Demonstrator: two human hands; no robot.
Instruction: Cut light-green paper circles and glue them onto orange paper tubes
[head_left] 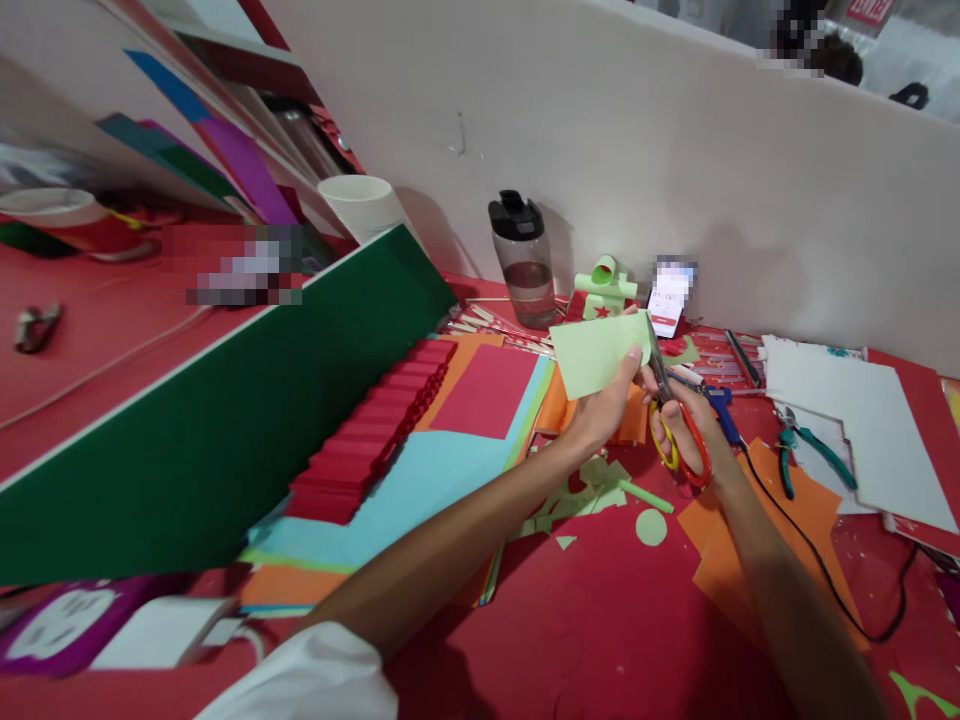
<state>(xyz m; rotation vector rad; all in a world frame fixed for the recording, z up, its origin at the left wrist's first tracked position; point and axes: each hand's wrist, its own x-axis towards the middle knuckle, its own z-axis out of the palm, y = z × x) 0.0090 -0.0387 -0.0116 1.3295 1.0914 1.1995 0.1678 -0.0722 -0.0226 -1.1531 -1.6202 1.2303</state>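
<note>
My left hand [609, 400] pinches a sheet of light green paper [589, 352] near its right end, holding it above the table. A pair of scissors [697, 450] with red and yellow handles is in my right hand [686, 415]. Their blades lie along the right edge of the paper; whether they are cutting into it I cannot tell. Below the hands lie green paper scraps [577, 500], a small green paper disc [651, 527] and a thin rolled green paper tube [646, 496]. Orange paper sheets [765, 540] lie under my right forearm.
A water bottle [521, 265], a green paper model [604, 285] and a phone [671, 297] stand by the back wall. Teal pliers [817, 450] and a blue glue gun [724, 412] with a cord lie right. Folded red paper strips [375, 430] rest beside a green divider [225, 430].
</note>
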